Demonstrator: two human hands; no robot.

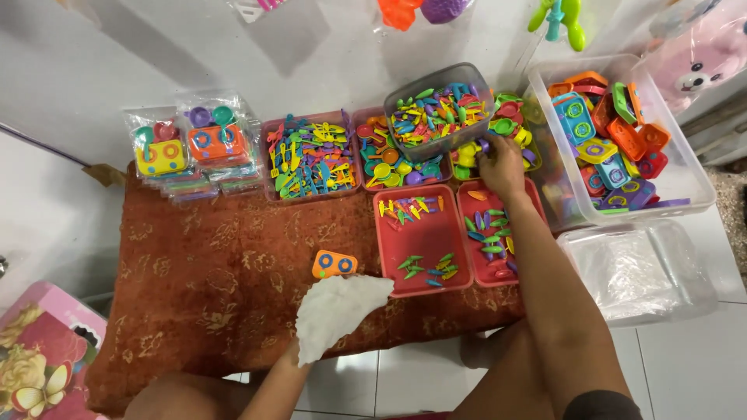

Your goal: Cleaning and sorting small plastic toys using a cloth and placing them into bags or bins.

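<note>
**Hands among sorted toy pieces**

Gripping a crumpled clear plastic bag (340, 311), the left hand (299, 351) hovers over the rust-red mat (210, 288). Reaching into the tray of small toy pans (510, 124), the right hand (500, 165) has curled fingers; whether they pinch anything I cannot tell. An orange toy stove (334, 264) lies beside the bag.
</note>
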